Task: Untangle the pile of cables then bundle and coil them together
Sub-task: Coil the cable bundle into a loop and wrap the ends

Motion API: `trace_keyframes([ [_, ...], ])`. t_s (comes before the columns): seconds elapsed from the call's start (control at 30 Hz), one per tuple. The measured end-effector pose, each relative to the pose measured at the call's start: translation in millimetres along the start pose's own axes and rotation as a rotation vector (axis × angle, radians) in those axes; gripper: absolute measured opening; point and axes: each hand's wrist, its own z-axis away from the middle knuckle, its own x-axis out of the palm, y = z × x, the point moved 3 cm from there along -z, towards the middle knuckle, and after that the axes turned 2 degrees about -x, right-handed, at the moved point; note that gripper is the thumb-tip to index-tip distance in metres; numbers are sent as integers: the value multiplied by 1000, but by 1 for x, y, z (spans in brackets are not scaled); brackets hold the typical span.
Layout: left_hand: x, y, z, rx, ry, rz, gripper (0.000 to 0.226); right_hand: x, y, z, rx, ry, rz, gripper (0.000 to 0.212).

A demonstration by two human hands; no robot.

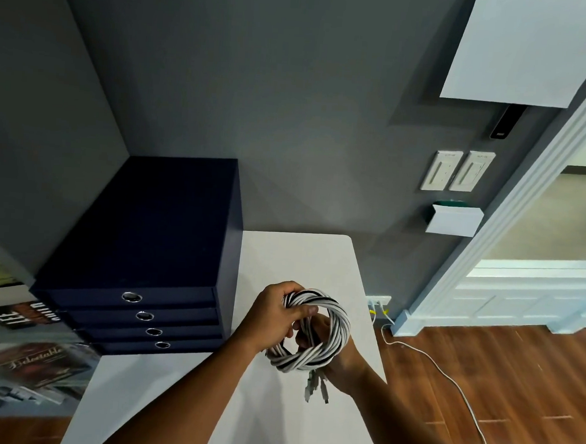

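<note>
Cable coil (341,327) gripped by left hand (272,315), right hand (345,361) (mostly hidden) holding it behind, plugs (314,386) blurred.

cables (338,327): smooth plastic | table (300,253): matt white | floor (515,372): glossy wood

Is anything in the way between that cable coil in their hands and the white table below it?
Nothing visible. The left hand and right hand grip the cable coil over bare table; the drawer unit stands off to the left.
</note>
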Motion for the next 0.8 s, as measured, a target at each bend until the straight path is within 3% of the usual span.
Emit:
trace_keyframes([
  [0.23, 2, -7, 1, 23, 25, -114, 10, -13, 1, 7, 42, 0, 79, 32],
  [0.37, -5, -11, -4, 11, 80, -192, 15, -35, 5, -3, 167, 261, 162, 16],
  [0.4, -7, -13, -6, 6, 95, -206, 17, -41, 2, -7, 170, 370, 140, 20],
  [0.47, -10, -15, -9, -6, 122, -241, 19, -51, -15, -11, 65, 576, 113, 31],
  [0.53, -10, -18, -12, -29, 134, -260, 20, -49, -40, -12, -118, 686, 180, 23],
  [0.67, -9, -23, -17, -84, 174, -276, 21, -21, -74, -11, -364, 556, 555, 25],
  [0.8, -10, -20, -22, -94, 230, -309, 26, 10, -63, -13, -307, 294, 1152, 17],
])
